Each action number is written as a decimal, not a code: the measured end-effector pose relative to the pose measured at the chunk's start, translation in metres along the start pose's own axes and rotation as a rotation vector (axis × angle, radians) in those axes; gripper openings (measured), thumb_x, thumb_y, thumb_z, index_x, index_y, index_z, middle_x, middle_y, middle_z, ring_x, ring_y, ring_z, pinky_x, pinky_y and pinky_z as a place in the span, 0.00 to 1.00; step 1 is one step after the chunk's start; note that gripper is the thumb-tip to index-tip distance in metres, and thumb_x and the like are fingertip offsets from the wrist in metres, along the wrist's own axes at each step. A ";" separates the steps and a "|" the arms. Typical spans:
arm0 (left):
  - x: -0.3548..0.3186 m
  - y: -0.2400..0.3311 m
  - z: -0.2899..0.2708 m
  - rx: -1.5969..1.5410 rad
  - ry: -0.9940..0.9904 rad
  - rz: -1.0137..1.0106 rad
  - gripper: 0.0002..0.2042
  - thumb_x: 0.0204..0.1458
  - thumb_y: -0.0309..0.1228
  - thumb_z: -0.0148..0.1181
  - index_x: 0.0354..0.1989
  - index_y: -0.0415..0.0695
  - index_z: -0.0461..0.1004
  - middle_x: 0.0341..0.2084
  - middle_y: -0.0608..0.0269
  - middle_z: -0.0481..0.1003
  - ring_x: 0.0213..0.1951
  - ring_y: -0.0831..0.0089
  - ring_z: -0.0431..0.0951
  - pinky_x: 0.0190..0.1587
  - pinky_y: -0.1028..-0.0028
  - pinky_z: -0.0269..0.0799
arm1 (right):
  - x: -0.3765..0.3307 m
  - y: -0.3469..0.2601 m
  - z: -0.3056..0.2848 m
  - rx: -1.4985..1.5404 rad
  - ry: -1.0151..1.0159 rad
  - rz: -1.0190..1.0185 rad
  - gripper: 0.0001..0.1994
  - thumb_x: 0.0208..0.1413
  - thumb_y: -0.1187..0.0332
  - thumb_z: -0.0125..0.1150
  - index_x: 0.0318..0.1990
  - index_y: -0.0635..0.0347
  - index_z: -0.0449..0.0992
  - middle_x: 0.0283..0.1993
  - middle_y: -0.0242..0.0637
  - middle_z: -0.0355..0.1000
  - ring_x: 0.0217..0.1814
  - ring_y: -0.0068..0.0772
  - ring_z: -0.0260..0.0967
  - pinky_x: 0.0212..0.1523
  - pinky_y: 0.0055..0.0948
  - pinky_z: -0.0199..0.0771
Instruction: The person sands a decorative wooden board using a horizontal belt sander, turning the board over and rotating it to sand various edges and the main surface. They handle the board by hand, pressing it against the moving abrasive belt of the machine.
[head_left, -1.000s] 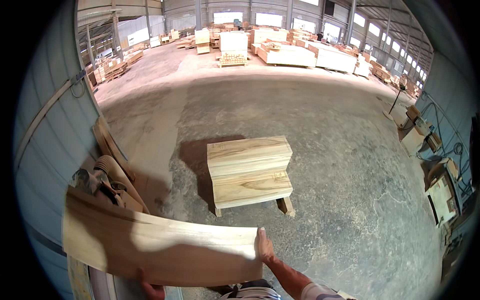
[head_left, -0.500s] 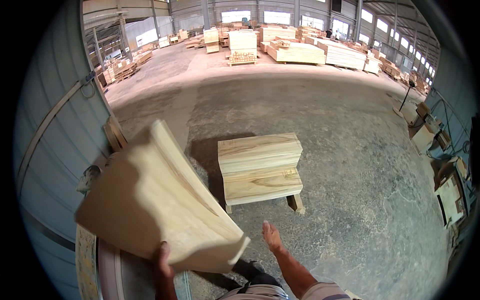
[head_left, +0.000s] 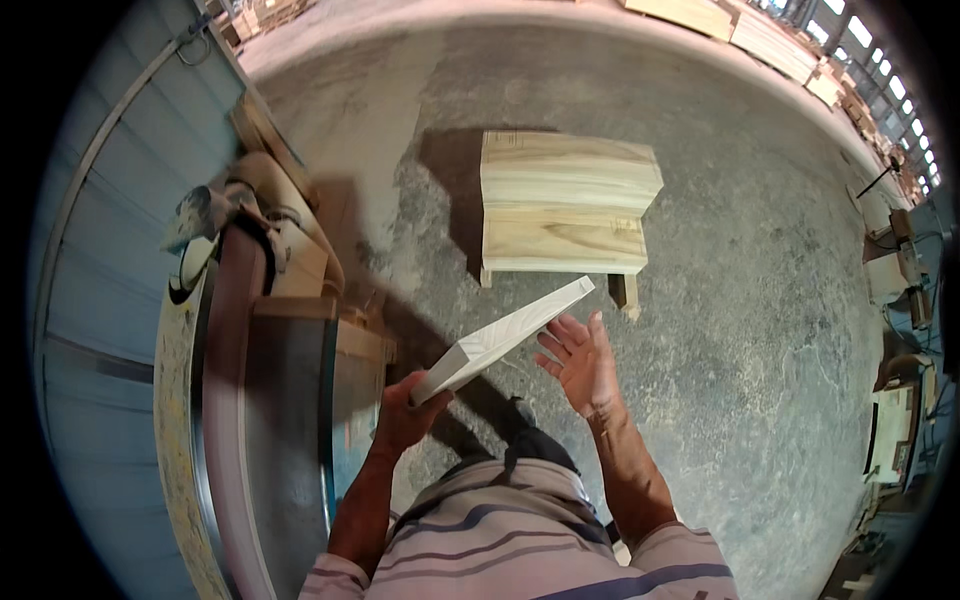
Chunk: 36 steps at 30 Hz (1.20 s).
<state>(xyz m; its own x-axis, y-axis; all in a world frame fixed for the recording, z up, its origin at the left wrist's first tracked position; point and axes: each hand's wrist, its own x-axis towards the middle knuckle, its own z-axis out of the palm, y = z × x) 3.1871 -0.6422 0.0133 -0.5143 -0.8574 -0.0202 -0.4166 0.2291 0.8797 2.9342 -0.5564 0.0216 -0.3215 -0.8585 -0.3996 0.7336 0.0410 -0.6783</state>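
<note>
My left hand [head_left: 405,415] grips the near end of a pale wooden board [head_left: 505,337], which is turned on edge and slants up to the right. My right hand [head_left: 580,362] is open with fingers spread, just under the board's far end, close to it but apart. Beyond the board, a stack of light wooden boards [head_left: 565,200] rests on short legs on the concrete floor [head_left: 760,330].
At my left stands a machine with a long dark belt [head_left: 235,400] and wooden pieces [head_left: 290,250] on it, against a grey metal wall [head_left: 100,250]. More equipment [head_left: 895,280] lines the right side. Timber stacks [head_left: 770,40] lie far back.
The board swung from lying flat and broad in front of me to standing on edge. My right hand let go of it and now hovers open beside it. My view tilted downward.
</note>
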 end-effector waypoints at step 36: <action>-0.040 -0.070 0.033 -0.085 -0.094 -0.051 0.16 0.43 0.23 0.65 0.43 0.44 0.74 0.33 0.59 0.77 0.36 0.77 0.76 0.39 0.76 0.70 | -0.039 0.052 -0.006 0.013 0.109 0.212 0.53 0.44 0.29 0.46 0.62 0.73 0.49 0.63 0.54 0.51 0.62 0.48 0.53 0.57 0.46 0.58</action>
<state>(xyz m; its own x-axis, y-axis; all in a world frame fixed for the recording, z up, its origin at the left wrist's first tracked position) 3.2119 -0.6089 -0.0635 -0.5633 -0.8193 -0.1071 -0.3815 0.1429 0.9133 2.9811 -0.5176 -0.0019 -0.2217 -0.7714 -0.5965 0.7990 0.2070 -0.5646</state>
